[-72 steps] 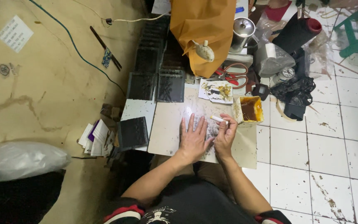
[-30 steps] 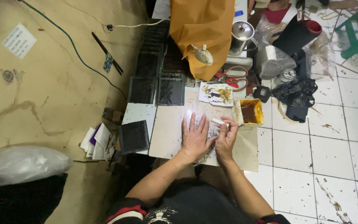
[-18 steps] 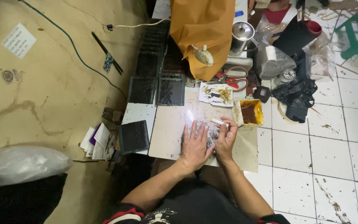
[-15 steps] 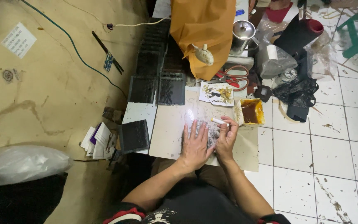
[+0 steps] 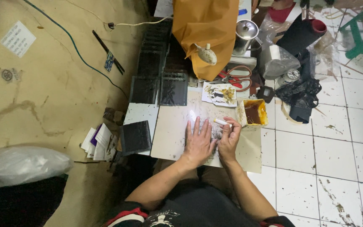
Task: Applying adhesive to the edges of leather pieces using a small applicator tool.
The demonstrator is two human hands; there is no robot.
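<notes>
My left hand lies flat, fingers spread, pressing on a thin dark piece on the pale work board. My right hand is beside it, fingers closed around a small white stick whose tip points left over the piece. A small square tub of orange-brown paste stands just right of my right hand. A stained white sheet with dabs of paste lies beyond it.
Dark square tiles: one on the board's left, two further up, a row behind. An orange paper bag, metal pot, red-handled scissors, black bags crowd the back. Papers lie left.
My hands have stayed on the same spot on the board, shifting only slightly; the white stick remains in my right fingers.
</notes>
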